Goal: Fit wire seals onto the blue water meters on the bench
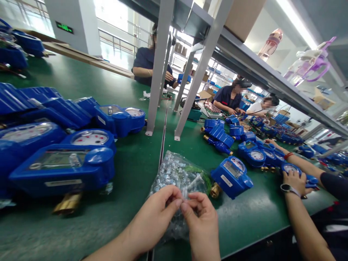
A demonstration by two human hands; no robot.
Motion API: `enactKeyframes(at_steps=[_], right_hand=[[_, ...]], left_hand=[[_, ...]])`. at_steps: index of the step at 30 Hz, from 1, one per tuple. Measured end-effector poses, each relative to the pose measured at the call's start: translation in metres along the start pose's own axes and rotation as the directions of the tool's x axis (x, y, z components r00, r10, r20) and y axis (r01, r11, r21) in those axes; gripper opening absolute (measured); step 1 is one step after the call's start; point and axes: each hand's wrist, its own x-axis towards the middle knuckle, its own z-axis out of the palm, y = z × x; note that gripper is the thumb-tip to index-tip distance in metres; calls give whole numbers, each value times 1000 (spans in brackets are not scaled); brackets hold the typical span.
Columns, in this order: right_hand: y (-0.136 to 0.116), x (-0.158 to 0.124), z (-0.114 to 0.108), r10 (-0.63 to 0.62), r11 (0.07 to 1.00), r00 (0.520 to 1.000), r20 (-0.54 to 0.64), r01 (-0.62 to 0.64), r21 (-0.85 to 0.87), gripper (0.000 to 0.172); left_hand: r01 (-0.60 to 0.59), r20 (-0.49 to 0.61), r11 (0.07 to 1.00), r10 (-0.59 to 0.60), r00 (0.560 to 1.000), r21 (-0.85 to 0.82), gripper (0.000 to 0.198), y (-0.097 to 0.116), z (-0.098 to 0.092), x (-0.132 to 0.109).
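Hands, left and right: left hand (160, 207) and right hand (203, 219) meet at the fingertips, thumbs and forefingers pinched narrow; whether bag film or a small part lies between them cannot be told.
Clear plastic bag: one (172, 170), on the desk (127, 192) beneath and just beyond the hands, across the desk seam (163, 139); filled with many small pale pieces, type too small to tell.
Green strands: a bunch (199, 173) at the bag's right side; inside or beside it, unclear.
Nearest blue meter: one (233, 177), right of the bag, tilted, its brass fitting (215, 190) close to the strands.
Left-side meters: a crowded group, the foremost meter (62, 170) with a brass end toward the wearer.
Neighbour: a co-worker's hand (295, 183) with a wristwatch, on another blue meter at right.
Overhead: shelf (274, 67) carrying two drinking bottles.
Hazard, spillage: pieces could scatter if the thin film tears or the bag tips under a tug.
Hazard, loss: a dropped piece might lodge in the seam.
Hazard, snagging: strands could catch on the fitting if the bag is dragged rightward.
Hazard, fumbling: the close pinch leaves little margin; slick film could slip.
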Motion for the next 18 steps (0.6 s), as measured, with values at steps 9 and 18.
enactKeyframes(at_steps=[9, 18], right_hand=[[-10, -1, 1, -198, 869, 973, -116, 120, -480, 3], [-8, 31, -19, -243, 833, 935, -258, 65, -549, 14]], left_hand=[[-16, 89, 991, 4, 996, 130, 19, -1, 0, -3], [28, 137, 999, -21, 990, -44, 23, 9, -17, -4]])
